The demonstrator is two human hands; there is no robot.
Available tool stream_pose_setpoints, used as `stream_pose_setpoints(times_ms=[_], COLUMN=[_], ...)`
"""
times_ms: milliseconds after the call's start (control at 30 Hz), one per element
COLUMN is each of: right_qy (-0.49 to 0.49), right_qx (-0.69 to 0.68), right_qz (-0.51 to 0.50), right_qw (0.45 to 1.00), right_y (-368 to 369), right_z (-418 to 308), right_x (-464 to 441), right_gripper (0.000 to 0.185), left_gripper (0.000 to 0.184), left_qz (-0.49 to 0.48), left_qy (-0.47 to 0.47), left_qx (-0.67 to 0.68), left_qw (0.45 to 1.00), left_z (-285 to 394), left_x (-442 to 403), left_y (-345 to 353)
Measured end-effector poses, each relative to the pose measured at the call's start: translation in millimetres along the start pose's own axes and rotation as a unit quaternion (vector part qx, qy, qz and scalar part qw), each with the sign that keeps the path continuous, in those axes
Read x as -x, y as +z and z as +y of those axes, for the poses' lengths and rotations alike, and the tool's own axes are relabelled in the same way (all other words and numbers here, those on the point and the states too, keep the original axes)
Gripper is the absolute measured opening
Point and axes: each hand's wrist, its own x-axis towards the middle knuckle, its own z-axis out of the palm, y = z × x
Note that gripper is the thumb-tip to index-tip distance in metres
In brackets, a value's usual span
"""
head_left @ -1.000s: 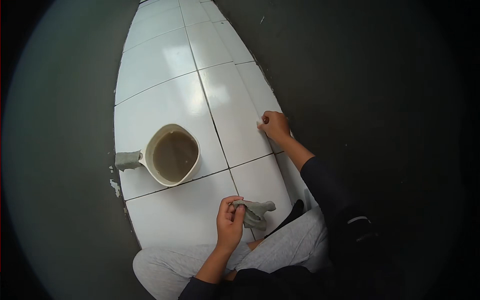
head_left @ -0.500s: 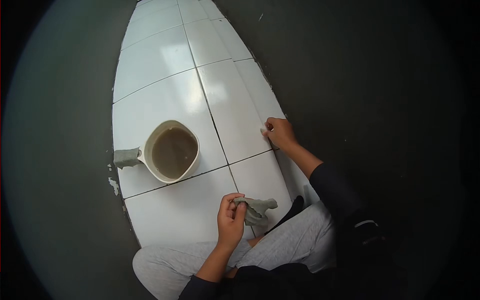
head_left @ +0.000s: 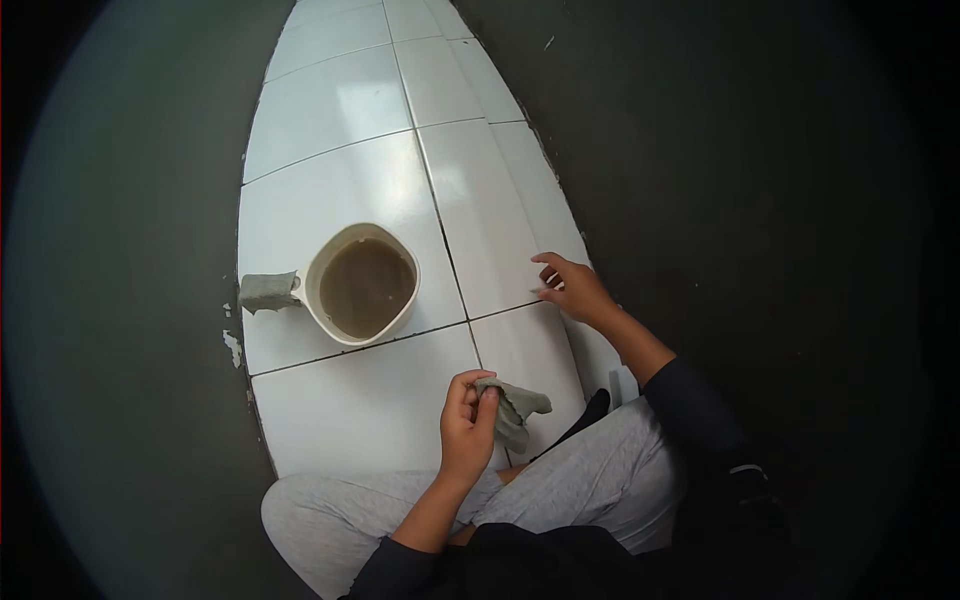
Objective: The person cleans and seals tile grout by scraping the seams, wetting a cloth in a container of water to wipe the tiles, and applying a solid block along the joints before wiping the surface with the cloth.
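Your left hand (head_left: 466,425), just ahead of your lap (head_left: 340,510), pinches a limp grey cloth (head_left: 525,403) between thumb and fingers; it hangs loosely folded, well clear of the cup. Beyond it and to the right, your right hand (head_left: 580,292) is low over the white tiles (head_left: 350,425), thumb and forefinger parted; you can't tell whether the fleck by the thumb is held. Farther out, left of your right hand, the cup (head_left: 408,312) stands upright with murky brown liquid (head_left: 367,288) inside. Another grey piece (head_left: 268,292) already covers its handle's outer end, though its underside is hidden.
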Motion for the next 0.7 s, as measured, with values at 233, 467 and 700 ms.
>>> stream_pose_setpoints(times_ms=[233, 467, 700], right_qy=[-0.036, -0.038, -0.165], right_qx=[-0.005, -0.048, 0.139], right_qz=[-0.034, -0.015, 0.011], right_qw=[0.999, 0.998, 0.976], right_y=[11.3, 26.2, 36.3], right_z=[-6.3, 2.5, 5.0], right_x=[17.8, 9.2, 7.0], right_gripper=[0.026, 0.025, 0.023], left_gripper=[0.016, 0.015, 0.016], left_qz=[-0.005, -0.003, -0.014], left_qy=[0.000, -0.011, -0.017], left_qx=[0.007, 0.006, -0.017], left_qw=[1.000, 1.000, 1.000], left_z=[-4.0, -6.1, -4.5], left_x=[2.7, 3.9, 5.0], left_y=[0.1, 2.0, 3.0])
